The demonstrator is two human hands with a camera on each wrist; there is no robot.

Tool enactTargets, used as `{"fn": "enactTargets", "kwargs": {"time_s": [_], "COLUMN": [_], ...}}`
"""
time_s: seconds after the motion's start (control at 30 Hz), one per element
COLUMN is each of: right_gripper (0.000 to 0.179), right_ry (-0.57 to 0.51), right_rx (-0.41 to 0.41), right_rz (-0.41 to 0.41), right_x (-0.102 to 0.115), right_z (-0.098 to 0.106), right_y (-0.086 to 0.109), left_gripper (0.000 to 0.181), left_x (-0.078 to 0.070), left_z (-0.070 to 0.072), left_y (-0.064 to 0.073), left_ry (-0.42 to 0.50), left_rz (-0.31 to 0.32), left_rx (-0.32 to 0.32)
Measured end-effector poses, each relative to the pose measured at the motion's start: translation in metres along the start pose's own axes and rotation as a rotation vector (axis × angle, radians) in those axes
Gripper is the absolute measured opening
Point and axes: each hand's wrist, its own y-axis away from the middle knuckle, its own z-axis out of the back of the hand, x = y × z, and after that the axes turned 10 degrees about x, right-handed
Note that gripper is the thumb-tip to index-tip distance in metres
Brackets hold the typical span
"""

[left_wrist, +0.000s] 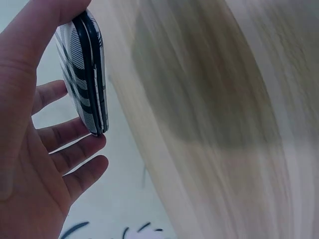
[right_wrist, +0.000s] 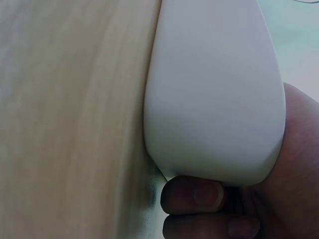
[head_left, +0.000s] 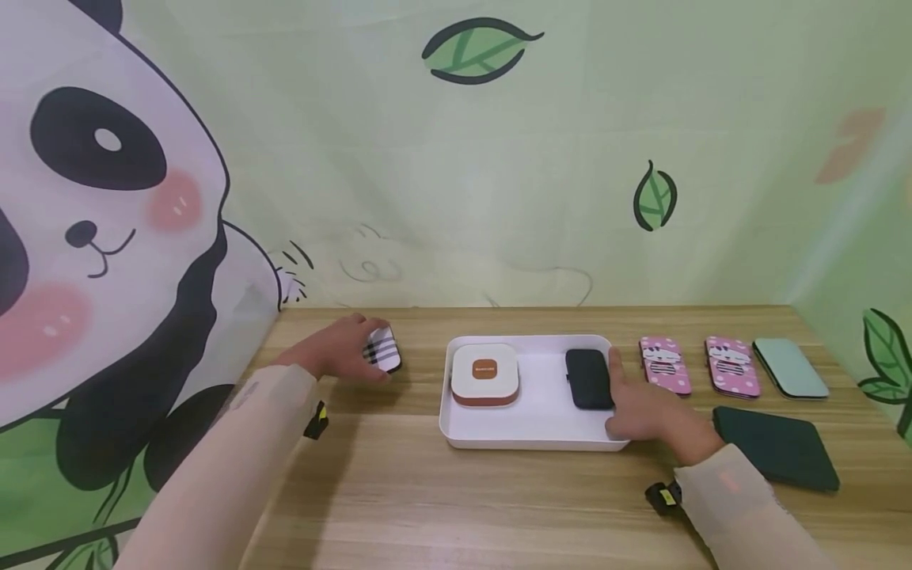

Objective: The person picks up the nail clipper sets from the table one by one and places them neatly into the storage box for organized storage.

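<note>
At the left of the table, my left hand (head_left: pixel 336 350) holds a small black-and-white plaid case (head_left: pixel 385 351) between thumb and fingers. In the left wrist view the plaid case (left_wrist: pixel 79 79) stands on edge, showing a dark seam between two layers. My right hand (head_left: pixel 651 410) grips the right end of a white tray (head_left: pixel 541 419). Up close in the right wrist view, curled fingers (right_wrist: pixel 192 196) lie against the end of the tray. Inside it are a white square box with a brown base (head_left: pixel 484 380) on the left and a black pouch (head_left: pixel 590 380) on the right.
Right of the tray lie two pink patterned cases (head_left: pixel 665 366) and a pale mint case (head_left: pixel 791 368). A dark green flat case (head_left: pixel 780 447) is nearer, beside my right wrist. A printed backdrop (head_left: pixel 541 237) rises behind the wooden table (head_left: pixel 492 507).
</note>
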Motion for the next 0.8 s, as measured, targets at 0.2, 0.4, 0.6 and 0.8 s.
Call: {"fn": "enactTargets", "kwargs": {"time_s": [0.2,0.4,0.6,0.8], "right_gripper": [0.111,0.110,0.111,0.111], "right_ry": [-0.002,0.002,-0.006,-0.010], "right_rx": [-0.012,-0.015,-0.010,-0.001], "right_rz": [0.012,0.010,0.003,-0.010], "right_x": [0.001,0.002,0.002,0.000], "right_z": [0.000,0.001,0.001,0.000], "right_y": [0.003,0.003,0.002,0.001], "left_gripper": [0.099,0.098,0.094,0.093], "left_x": [-0.012,-0.026,-0.038,-0.050], "left_z": [0.005,0.014,0.019,0.022], "left_y": [-0.005,-0.009,-0.011,-0.012], "left_ry": [-0.005,-0.020,-0.032,-0.051], "left_rz": [0.000,-0.007,-0.023,-0.055], "left_rx": [-0.021,-0.029,-0.039,-0.068]}}
